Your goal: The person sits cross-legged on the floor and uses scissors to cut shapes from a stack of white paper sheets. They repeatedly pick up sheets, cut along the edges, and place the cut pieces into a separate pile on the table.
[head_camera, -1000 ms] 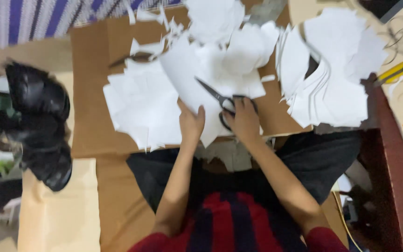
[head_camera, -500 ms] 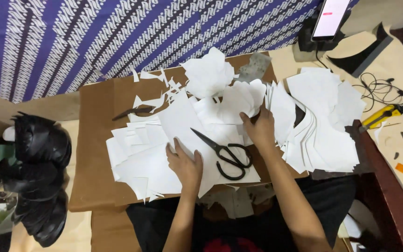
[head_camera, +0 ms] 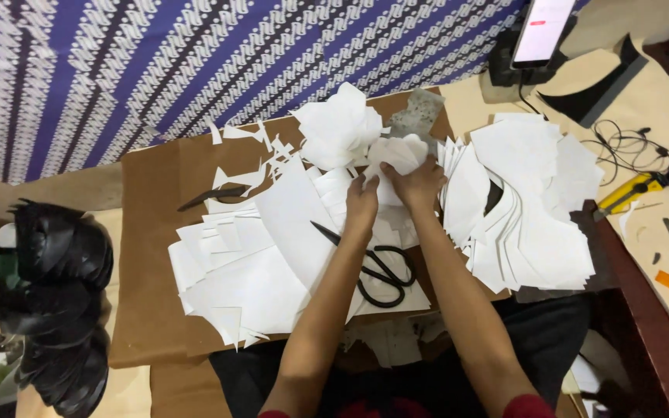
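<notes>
1. A white paper piece (head_camera: pixel 395 155) is at the far middle of the brown board (head_camera: pixel 149 232).
2. The left hand (head_camera: pixel 361 203) and right hand (head_camera: pixel 420 186) both pinch it, arms stretched forward.
3. Black scissors (head_camera: pixel 377 271) lie between the arms.

My arms are bare from the wrists up past the elbows, with no watch, ring or band on my left hand (head_camera: pixel 361 203) or my right hand (head_camera: pixel 420 184). At the bottom edge a dark red sleeve hem shows on each upper arm. Below them I wear dark, near-black clothing across my lap.
</notes>
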